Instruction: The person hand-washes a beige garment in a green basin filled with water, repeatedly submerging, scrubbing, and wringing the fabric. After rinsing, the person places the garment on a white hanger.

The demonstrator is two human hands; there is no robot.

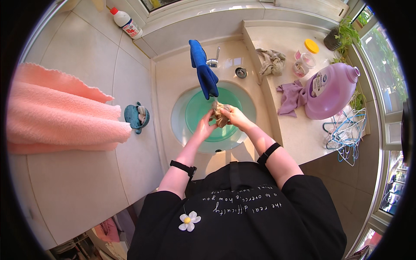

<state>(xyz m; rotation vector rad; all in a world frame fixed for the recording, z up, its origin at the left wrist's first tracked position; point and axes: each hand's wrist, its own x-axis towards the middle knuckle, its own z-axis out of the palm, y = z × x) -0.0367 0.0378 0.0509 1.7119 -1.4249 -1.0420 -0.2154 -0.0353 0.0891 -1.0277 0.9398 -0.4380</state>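
A crumpled, wet-looking beige cloth (222,119) is bunched between my two hands, above a green plastic basin (192,107). My right hand (234,116) pinches its right side, while my left hand (205,126) grips the left side with thumb and fingers. The basin sits inside a white oval sink (178,113). Just beyond the cloth, a thin stream of water (215,99) runs down onto it. A blue cloth (203,66) drapes over the spout of the chrome faucet (213,61), hiding most of the spout.
Right, on a raised ledge, are a purple detergent jug (333,91), a mauve cloth (290,97), a grey-beige cloth (272,61), clear jars (304,65) and tangled hangers (347,133). A drain strainer (240,72) lies behind the sink. Left are a pink towel (65,117) and a blue soap holder (131,116).
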